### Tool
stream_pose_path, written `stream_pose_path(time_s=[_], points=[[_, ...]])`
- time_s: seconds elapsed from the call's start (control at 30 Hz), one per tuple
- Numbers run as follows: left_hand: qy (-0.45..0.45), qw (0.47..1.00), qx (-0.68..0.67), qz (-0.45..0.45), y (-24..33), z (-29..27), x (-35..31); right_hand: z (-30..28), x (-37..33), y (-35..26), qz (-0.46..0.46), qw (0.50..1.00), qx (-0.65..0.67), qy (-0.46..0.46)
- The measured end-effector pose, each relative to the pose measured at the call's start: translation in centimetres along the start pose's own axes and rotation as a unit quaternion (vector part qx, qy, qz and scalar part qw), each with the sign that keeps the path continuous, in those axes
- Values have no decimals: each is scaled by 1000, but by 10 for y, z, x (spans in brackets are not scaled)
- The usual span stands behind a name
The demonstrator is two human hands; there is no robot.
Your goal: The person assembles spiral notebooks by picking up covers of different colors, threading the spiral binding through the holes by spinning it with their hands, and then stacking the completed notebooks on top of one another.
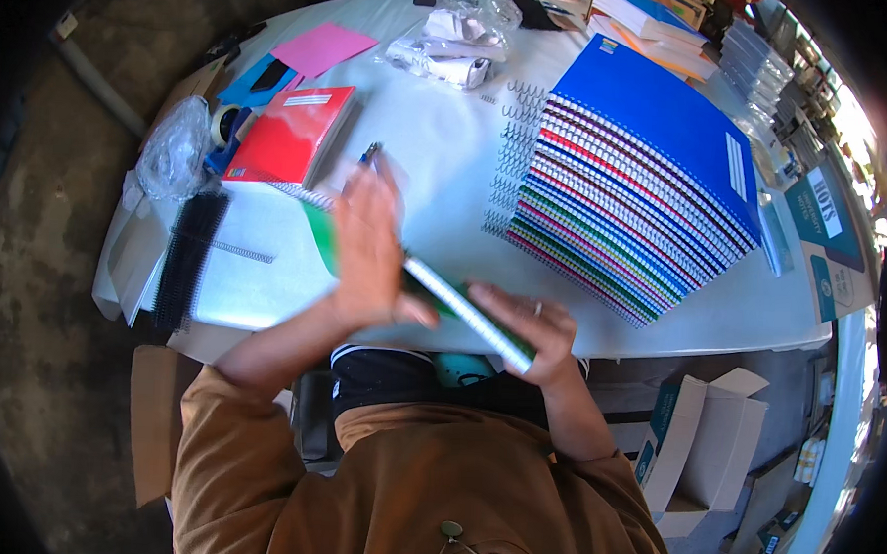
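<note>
In front of my body a green-covered notebook (443, 295) stands slanted, its punched white edge (472, 313) facing up. My right hand (530, 325) grips its near right end, thumb along one side. My left hand (371, 239) is at its far left end, fingers stretched out and thumb apart, somewhat smeared by motion. Whether the left palm touches the notebook I cannot tell. A small dark-tipped object (371, 153) shows just past the left fingertips; its kind is unclear. Beyond the left hand lies a stack of red notebooks (291, 137).
A tall fanned stack of blue-topped notebooks (658, 118) fills the right of the white table (438, 168), with loose wire coils (519, 132) beside it. Black coils (189, 256), a tape dispenser (230, 134) and plastic wrap (177, 147) lie left. Open cardboard boxes (719, 438) stand below.
</note>
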State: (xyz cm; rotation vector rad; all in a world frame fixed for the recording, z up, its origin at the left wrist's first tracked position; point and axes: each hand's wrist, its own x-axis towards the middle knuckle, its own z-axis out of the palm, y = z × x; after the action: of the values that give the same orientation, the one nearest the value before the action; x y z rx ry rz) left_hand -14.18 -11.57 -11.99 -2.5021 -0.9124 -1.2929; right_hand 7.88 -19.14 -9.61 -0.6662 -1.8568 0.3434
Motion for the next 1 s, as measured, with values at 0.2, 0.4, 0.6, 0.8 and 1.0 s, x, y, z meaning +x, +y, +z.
stream_pose_path(time_s=[0.2, 0.4, 0.6, 0.8, 1.0], points=[[-14, 996, -44, 71, 22, -2, -29, 5, -6, 2, -9, 998, 52, 42], [-94, 960, -13, 264, 25, -7, -35, -2, -7, 7, 3, 998, -6, 60], [-24, 995, -53, 76, 28, 11, -1, 1, -8, 4, 13, 997, -28, 75], [-13, 969, -221, 110, -17, -1, 25, 8, -3, 8, -44, 998, 26, 43], [44, 949, 12, 312, 31, 19, -25, 9, 1, 11, 15, 996, -1, 85]])
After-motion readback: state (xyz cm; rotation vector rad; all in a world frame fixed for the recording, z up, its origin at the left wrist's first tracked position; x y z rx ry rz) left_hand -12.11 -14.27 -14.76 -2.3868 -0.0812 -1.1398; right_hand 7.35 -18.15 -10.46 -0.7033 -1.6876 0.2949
